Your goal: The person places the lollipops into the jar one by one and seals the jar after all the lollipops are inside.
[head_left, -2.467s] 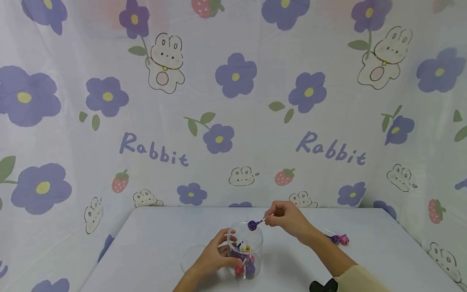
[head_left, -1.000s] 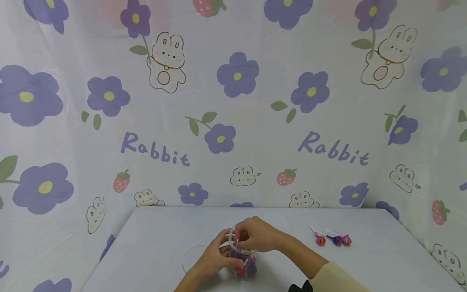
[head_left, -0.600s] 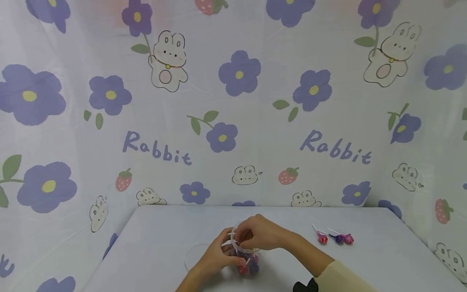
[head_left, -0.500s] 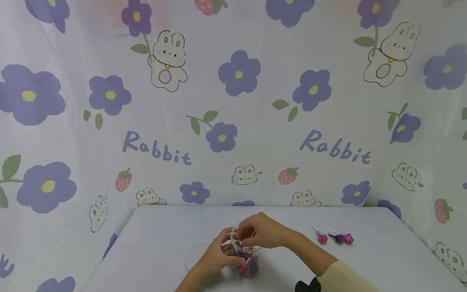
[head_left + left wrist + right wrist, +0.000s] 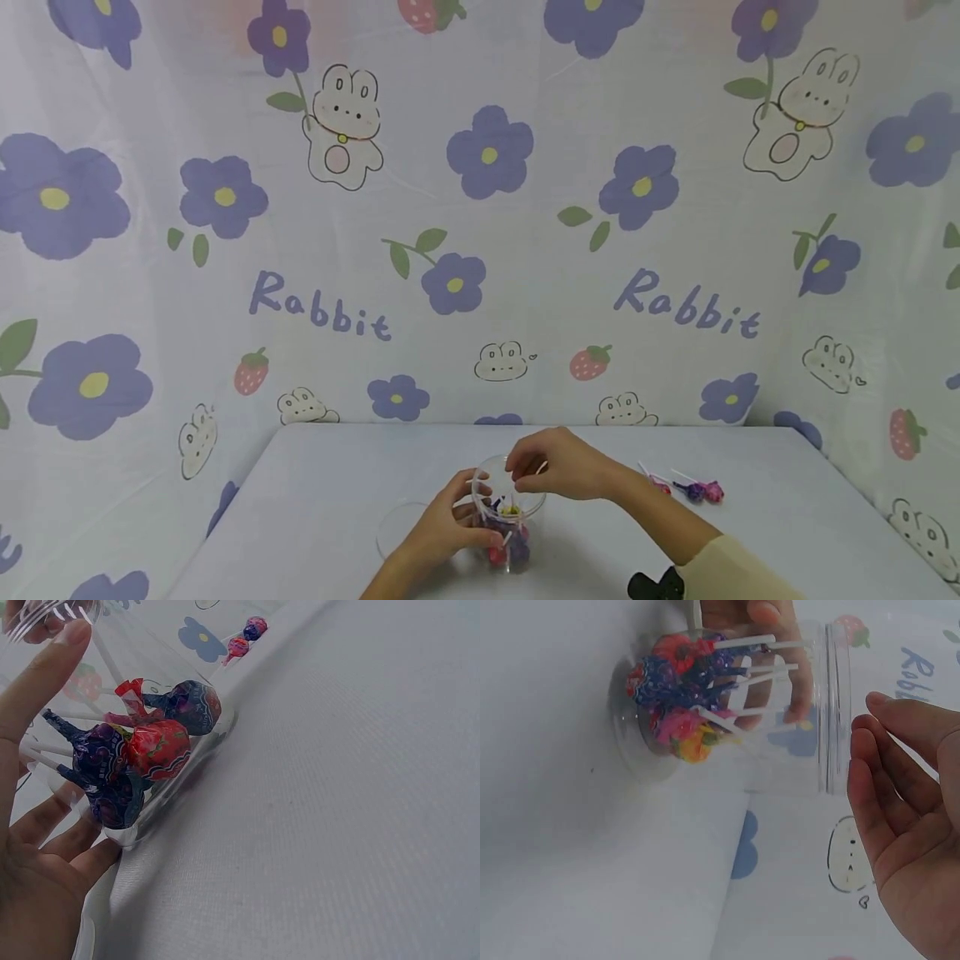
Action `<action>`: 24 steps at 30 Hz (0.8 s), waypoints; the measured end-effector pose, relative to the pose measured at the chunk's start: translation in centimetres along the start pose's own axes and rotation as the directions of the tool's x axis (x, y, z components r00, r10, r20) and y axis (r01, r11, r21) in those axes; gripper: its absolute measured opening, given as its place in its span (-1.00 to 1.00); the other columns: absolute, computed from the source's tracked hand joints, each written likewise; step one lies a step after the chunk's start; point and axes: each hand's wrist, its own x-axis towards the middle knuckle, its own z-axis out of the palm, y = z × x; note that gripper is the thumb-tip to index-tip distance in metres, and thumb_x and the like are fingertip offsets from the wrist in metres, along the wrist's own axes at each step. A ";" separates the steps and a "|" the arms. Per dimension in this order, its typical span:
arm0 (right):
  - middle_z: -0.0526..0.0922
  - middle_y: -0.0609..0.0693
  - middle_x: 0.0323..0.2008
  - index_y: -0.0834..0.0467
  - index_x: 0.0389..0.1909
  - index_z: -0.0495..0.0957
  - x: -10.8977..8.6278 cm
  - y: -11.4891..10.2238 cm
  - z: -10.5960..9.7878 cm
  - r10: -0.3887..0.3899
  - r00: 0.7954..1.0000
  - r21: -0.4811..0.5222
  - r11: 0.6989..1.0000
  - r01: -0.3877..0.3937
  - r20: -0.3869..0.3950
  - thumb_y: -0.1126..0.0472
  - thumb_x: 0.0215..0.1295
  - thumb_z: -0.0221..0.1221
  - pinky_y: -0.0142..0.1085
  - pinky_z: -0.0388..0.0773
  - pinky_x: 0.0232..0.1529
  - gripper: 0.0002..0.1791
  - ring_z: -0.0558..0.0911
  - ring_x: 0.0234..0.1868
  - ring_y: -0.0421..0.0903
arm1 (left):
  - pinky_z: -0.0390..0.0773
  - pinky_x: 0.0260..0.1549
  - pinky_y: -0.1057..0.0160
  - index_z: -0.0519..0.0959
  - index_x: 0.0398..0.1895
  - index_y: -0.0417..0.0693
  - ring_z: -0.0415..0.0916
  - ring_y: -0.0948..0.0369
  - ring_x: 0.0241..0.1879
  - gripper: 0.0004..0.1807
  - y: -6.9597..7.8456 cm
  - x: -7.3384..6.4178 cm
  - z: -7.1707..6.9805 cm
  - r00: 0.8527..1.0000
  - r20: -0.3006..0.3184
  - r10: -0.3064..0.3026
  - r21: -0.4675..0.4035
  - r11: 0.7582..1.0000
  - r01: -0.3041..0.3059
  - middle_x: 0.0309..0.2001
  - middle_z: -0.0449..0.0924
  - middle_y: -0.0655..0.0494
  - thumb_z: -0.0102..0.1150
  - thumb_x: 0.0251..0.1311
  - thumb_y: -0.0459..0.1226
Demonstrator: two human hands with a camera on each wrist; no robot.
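Observation:
A clear plastic jar [image 5: 534, 505] stands on the table, its mouth open and several wrapped lollipops [image 5: 694, 682] inside, white sticks pointing up. My left hand [image 5: 442, 523] holds the jar from the left, thumb in front and fingers behind. In the left wrist view the lollipops [image 5: 159, 746] show dark purple and red wrappers through the wall. My right hand [image 5: 562, 467] is at the jar's rim on the right side. Its fingers are loosely bent with nothing between them, as the right wrist view shows.
Three lollipops [image 5: 693, 492] lie on the white table [image 5: 750, 542] to the right, one partly hidden by the right forearm. A clear round lid-like disc [image 5: 378, 533] lies left of the jar, partly behind the left arm. A printed curtain [image 5: 525, 250] hangs behind.
My right hand carried a purple lollipop to the jar, reached inside, let go of it, and has now risen out to the right. The left hand has kept its hold on the jar.

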 end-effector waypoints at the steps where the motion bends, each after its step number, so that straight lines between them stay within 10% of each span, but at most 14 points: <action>1: 0.70 -0.16 -0.28 0.12 -0.14 0.71 -0.2 0.1 -0.2 0.006 1.000 0.002 1.000 -0.006 -0.008 0.31 0.33 0.38 -0.32 0.69 -0.11 -0.87 0.71 -0.23 -0.19 | 0.52 0.23 0.03 0.26 0.48 -0.12 0.50 -0.07 0.25 -0.01 0.0 0.0 0.0 1.000 -0.001 -0.001 0.000 1.000 0.001 0.25 0.41 -0.23 0.65 0.00 -0.32; 24: 0.71 -0.07 -0.23 0.19 -0.04 0.69 -5.9 4.2 -6.0 0.165 0.952 -0.028 0.984 -0.178 -0.258 0.25 0.35 0.38 -0.35 0.68 -0.11 -0.79 0.69 -0.17 -0.07 | 0.52 0.23 0.07 0.32 0.45 -0.02 0.48 -0.11 0.28 -0.05 0.0 -0.1 0.0 1.000 0.006 0.002 -0.008 1.000 -0.002 0.25 0.40 -0.23 0.65 -0.01 -0.31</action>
